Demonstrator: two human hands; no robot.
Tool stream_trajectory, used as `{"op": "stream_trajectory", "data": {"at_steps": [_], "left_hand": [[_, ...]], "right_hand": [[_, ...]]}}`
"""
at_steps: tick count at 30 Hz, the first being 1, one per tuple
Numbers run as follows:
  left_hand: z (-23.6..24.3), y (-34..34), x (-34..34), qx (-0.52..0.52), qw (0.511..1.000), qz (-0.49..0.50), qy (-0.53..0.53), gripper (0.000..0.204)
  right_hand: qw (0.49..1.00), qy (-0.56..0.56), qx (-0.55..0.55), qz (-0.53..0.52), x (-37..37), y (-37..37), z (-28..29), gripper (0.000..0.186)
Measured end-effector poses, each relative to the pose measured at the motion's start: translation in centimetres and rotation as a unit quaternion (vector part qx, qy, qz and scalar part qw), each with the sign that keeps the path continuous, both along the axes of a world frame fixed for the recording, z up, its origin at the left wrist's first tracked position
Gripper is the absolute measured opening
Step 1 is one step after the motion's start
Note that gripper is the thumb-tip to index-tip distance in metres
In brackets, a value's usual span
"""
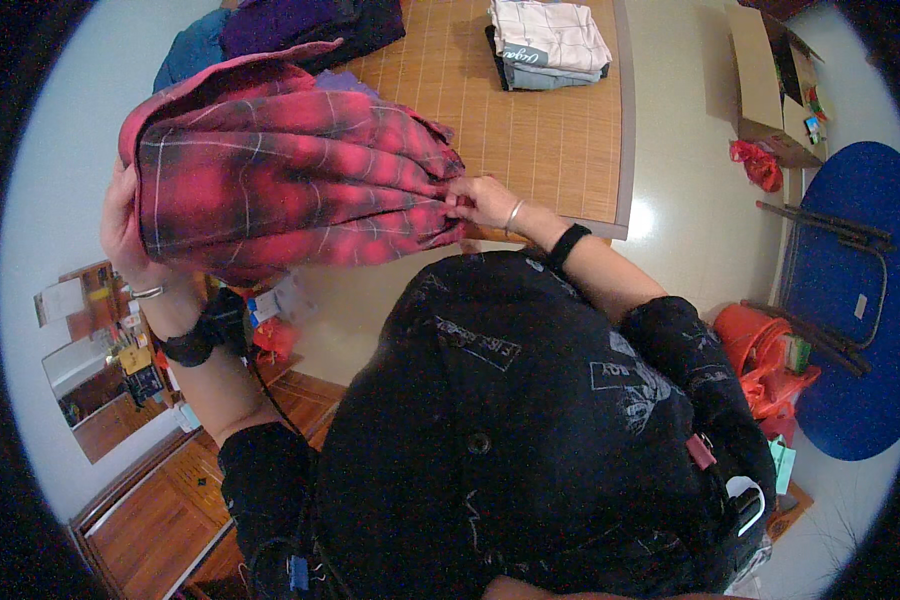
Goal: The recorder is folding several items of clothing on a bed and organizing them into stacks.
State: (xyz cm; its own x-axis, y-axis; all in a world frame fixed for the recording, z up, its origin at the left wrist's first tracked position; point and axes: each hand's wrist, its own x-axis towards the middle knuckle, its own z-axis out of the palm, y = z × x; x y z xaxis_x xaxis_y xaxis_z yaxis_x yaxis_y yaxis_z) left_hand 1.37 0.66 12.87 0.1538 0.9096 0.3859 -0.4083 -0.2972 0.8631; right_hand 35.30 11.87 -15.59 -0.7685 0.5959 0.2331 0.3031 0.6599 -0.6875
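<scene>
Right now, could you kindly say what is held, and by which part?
A plaid shirt: left fingers at its left edge, right fingers pinching its gathered right end.

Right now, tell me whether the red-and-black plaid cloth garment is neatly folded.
Not neatly folded: the garment spreads broad at the left hand and gathers into creases at the right hand.

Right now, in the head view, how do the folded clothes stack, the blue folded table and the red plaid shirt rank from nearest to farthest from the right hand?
1. Red plaid shirt: pinched in the right hand, spreading to its left.
2. Folded clothes stack: ahead, slightly right.
3. Blue folded table: far right, farthest.
</scene>
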Motion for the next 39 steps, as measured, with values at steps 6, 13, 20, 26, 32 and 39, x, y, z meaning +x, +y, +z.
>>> {"op": "stream_trajectory", "data": {"at_steps": [6, 13, 20, 26, 32, 39], "left_hand": [[-0.5, 0.1, 0.1, -0.042, 0.999, 0.027, -0.009, 0.039], [-0.8, -0.1, 0.9, -0.031, 0.999, 0.021, -0.024, 0.042], [-0.3, -0.5, 2.8, -0.019, 1.000, 0.001, -0.015, 0.040], [-1.0, -1.5, 2.2, 0.007, 0.999, 0.025, 0.029, 0.041], [-1.1, -2.5, 3.5, 0.021, 0.999, 0.042, -0.013, 0.043], [-1.2, -3.9, 2.8, 0.019, 0.996, 0.082, -0.016, 0.042]], "right_hand": [[0.998, 0.004, -0.048, -0.041, 2.2, -1.2, -1.2, 0.013], [0.991, 0.046, -0.113, -0.051, 3.0, -1.4, -1.3, 0.007], [0.994, -0.018, -0.065, -0.085, 1.4, 1.7, -1.3, 0.024], [0.948, 0.286, -0.137, 0.032, -1.6, 1.1, 6.7, 0.044], [0.990, 0.135, 0.001, -0.039, -3.2, 2.6, 5.6, 0.039], [0.971, 0.077, -0.056, -0.221, -1.0, 6.5, 4.3, 0.017]]}}
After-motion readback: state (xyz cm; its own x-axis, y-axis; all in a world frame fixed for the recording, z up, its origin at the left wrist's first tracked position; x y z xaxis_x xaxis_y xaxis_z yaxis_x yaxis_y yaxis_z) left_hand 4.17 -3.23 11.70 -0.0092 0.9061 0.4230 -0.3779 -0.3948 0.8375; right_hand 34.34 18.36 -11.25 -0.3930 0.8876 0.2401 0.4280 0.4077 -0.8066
